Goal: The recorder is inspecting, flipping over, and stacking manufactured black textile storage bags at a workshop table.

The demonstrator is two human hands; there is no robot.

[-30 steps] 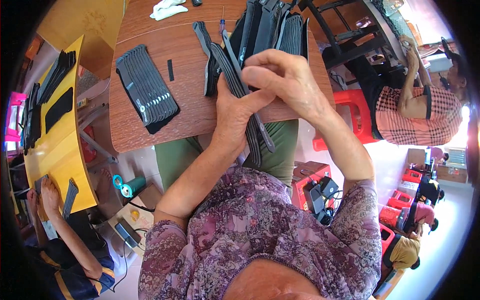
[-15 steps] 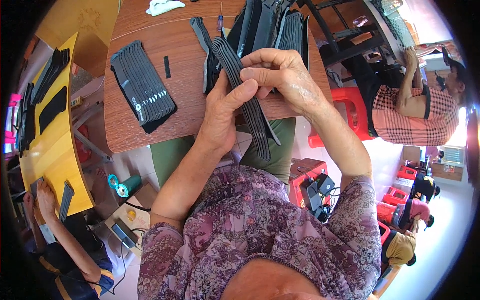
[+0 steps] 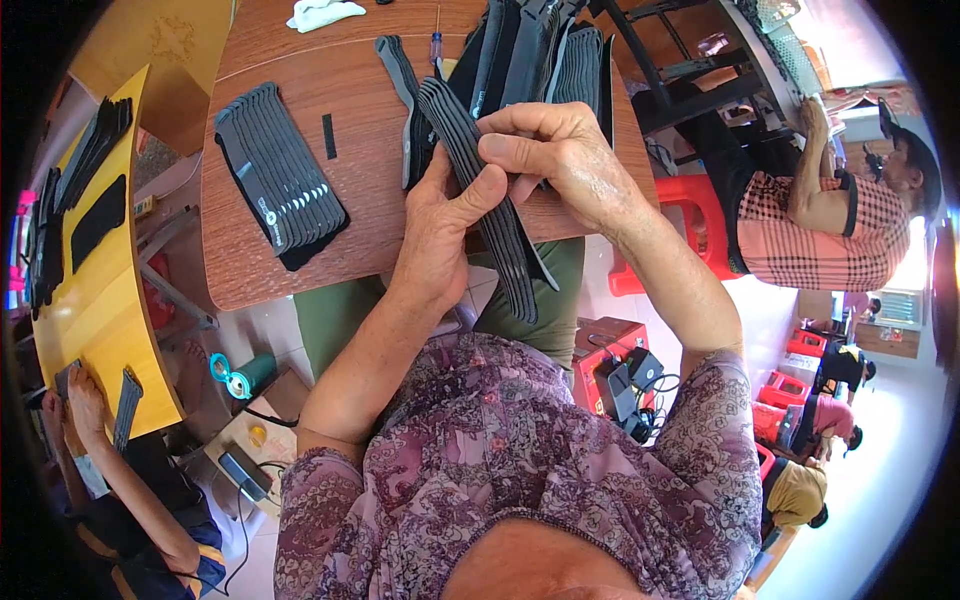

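Note:
A stack of dark grey fabric straps (image 3: 503, 245) slants between my hands above the table's near edge, its lower end hanging over my lap. My left hand (image 3: 438, 225) is closed round the stack from the left, thumb lying on top. From the right, my right hand (image 3: 570, 155) pinches the stack's edge with thumb and fingers; its fingertips are partly hidden. Just beyond my hands, a loose grey strap (image 3: 396, 75) lies beside a large pile of black and grey straps (image 3: 515, 50). Further left, a neatly fanned stack of straps (image 3: 278, 165) with pale marks rests on the wood.
The brown wooden table (image 3: 370, 245) also bears a short black strip (image 3: 329, 136), a screwdriver (image 3: 437, 47) and a white cloth (image 3: 325, 14). At left, a co-worker's hands (image 3: 85, 400) work at a yellow table (image 3: 100, 320). A red stool (image 3: 700, 215) with a seated person stands right.
The whole view has shifted slightly left. Both hands keep hold of the strap stack, with only a very small movement of the thumbs.

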